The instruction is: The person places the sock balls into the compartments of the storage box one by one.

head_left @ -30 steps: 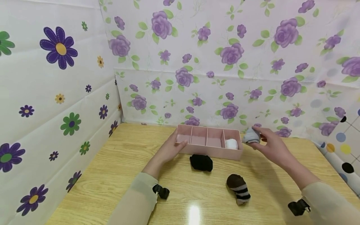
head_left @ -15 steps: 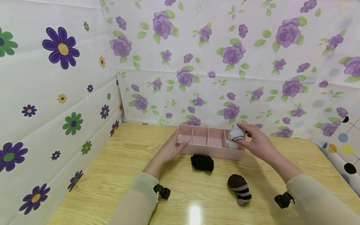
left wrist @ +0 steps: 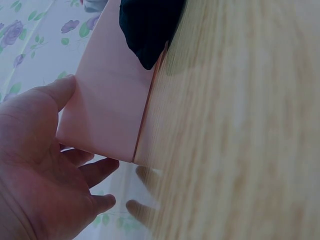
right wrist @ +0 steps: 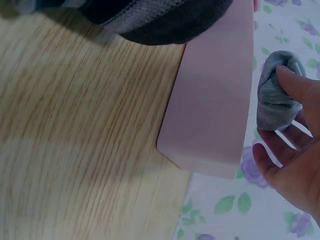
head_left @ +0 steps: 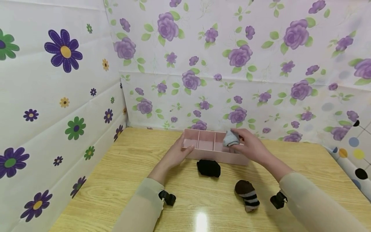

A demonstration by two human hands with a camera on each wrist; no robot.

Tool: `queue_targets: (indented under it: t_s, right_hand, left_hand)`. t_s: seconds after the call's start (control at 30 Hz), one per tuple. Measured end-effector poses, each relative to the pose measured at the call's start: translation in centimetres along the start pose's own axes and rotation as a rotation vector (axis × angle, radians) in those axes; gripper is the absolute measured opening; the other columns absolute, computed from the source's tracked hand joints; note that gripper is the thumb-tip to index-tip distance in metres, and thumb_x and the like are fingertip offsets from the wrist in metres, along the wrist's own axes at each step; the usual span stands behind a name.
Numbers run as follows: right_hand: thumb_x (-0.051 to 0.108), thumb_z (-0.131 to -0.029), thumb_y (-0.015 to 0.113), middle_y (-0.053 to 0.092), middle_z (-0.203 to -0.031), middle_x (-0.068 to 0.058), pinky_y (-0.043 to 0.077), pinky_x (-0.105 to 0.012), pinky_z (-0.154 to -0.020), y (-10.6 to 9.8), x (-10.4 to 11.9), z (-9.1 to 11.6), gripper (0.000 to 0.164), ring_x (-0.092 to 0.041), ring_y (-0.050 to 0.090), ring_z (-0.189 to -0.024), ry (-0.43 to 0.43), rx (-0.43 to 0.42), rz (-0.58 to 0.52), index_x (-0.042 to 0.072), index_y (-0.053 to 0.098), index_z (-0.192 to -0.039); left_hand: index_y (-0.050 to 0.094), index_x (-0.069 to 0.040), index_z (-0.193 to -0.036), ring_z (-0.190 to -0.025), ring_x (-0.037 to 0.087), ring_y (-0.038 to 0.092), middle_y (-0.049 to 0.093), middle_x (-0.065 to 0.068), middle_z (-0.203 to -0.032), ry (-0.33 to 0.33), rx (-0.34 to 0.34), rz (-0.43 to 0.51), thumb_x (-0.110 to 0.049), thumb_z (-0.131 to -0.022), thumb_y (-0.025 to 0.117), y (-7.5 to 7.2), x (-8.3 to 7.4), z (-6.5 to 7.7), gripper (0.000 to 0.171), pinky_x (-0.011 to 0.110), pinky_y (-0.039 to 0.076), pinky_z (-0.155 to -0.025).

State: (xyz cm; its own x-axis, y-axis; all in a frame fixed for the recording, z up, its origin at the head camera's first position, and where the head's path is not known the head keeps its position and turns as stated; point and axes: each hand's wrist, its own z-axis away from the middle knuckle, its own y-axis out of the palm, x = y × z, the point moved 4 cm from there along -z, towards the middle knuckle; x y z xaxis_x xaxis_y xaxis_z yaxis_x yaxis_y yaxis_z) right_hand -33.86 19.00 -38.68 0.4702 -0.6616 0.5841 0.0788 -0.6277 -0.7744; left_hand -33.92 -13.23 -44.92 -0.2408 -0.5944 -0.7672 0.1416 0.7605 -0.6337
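Observation:
A pink box [head_left: 217, 157] with a row of compartments stands near the back of the table. My left hand [head_left: 176, 152] holds its left end, thumb on the front wall and fingers round the corner, as the left wrist view [left wrist: 45, 155] shows. My right hand [head_left: 252, 145] pinches a rolled grey sock [head_left: 231, 138] between thumb and fingers, above the third compartment from the left. In the right wrist view the grey sock [right wrist: 277, 90] is clear of the box's rim. The rightmost compartment is mostly hidden behind my right hand.
A rolled black sock [head_left: 208, 168] lies just in front of the box. Nearer, to the right, is a rolled sock with brown, grey and black stripes [head_left: 247, 195]. The wooden table [head_left: 121, 180] meets flower-printed sheets [head_left: 162, 96] at the back and left.
My right hand has carried the grey sock leftward from beyond the box's right end, past the compartment with the white sock, to above the third one. The left hand stays at the box's left end.

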Motion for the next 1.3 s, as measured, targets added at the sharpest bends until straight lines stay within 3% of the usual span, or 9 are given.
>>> queue_targets:
  t_s: [0.3,0.47,0.87,1.3]
  right_hand:
    - [0.01,-0.103,0.081,0.055,-0.156,-0.027,0.057,-0.06,-0.102,1.2,0.0,-1.0,0.071,-0.043,0.064,-0.129,0.009,0.021,0.048,-0.002,0.047,-0.164]
    - [0.007,-0.103,0.079,0.055,-0.155,-0.027,0.057,-0.059,-0.102,1.7,0.0,-1.6,0.069,-0.041,0.063,-0.129,0.004,0.04,0.028,-0.004,0.047,-0.164]
    - [0.008,-0.1,0.084,0.055,-0.157,-0.03,0.058,-0.058,-0.097,2.6,-0.1,-2.2,0.069,-0.044,0.065,-0.126,-0.012,0.034,0.114,-0.003,0.053,-0.161]
    - [0.019,-0.094,0.092,0.058,-0.156,-0.026,0.044,-0.068,-0.117,2.2,-0.1,-2.0,0.079,-0.048,0.052,-0.145,-0.029,0.038,0.103,-0.002,0.054,-0.16]
  left_hand:
    - [0.005,-0.009,-0.178,-0.165,0.041,0.022,0.017,0.02,-0.182,-0.001,-0.006,-0.01,-0.045,-0.115,0.059,0.0,-0.1,0.0,0.09,0.057,0.021,-0.133]
    - [0.006,-0.007,-0.178,-0.165,0.041,0.022,0.017,0.021,-0.182,0.002,-0.005,-0.001,-0.043,-0.115,0.06,0.1,-0.2,0.0,0.09,0.057,0.021,-0.133]
    - [0.003,-0.009,-0.178,-0.164,0.04,0.027,0.015,0.018,-0.182,0.013,0.004,-0.007,-0.048,-0.115,0.059,0.1,-0.3,0.0,0.093,0.055,0.021,-0.134]
    - [0.004,-0.009,-0.178,-0.165,0.041,0.024,0.015,0.019,-0.182,0.003,-0.001,0.002,-0.046,-0.115,0.06,0.0,0.0,0.0,0.092,0.056,0.02,-0.134]
